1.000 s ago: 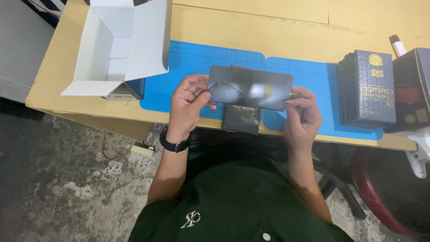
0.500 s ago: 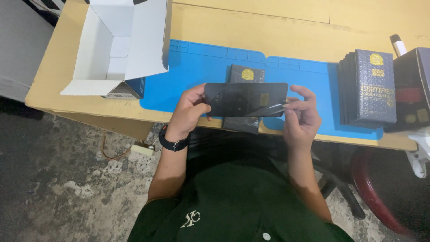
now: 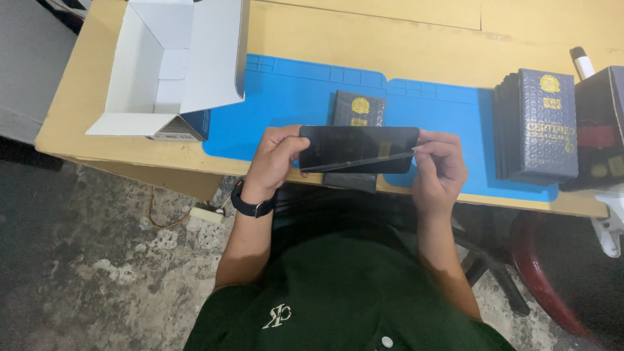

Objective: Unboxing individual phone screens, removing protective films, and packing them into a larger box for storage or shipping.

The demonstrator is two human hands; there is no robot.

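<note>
a: near edge first. what's in the hands?

b: left hand (image 3: 273,159) grips the left end of a black smartphone (image 3: 359,149), thumb on the glass. right hand (image 3: 437,170) pinches the right end, fingertips on what looks like a thin film lifting off the screen. can't tell for sure if it's film or a reflection. phone is held flat over the near edge of the blue mat (image 3: 292,97), not resting on it.

a: under it?

b: small dark box (image 3: 359,112) with a gold emblem lies on the mat, partly hidden by the phone.

a: progress?

b: my read: phone is out of its packaging, screen dark, film peel or fit is mid-way at the right end. nothing set down yet.

a: further back?

b: open white carton (image 3: 172,65) at the far left corner of the wooden desk (image 3: 364,32), flaps up. stack of dark boxes (image 3: 536,123) at the mat's right edge, well apart from the hands.
</note>
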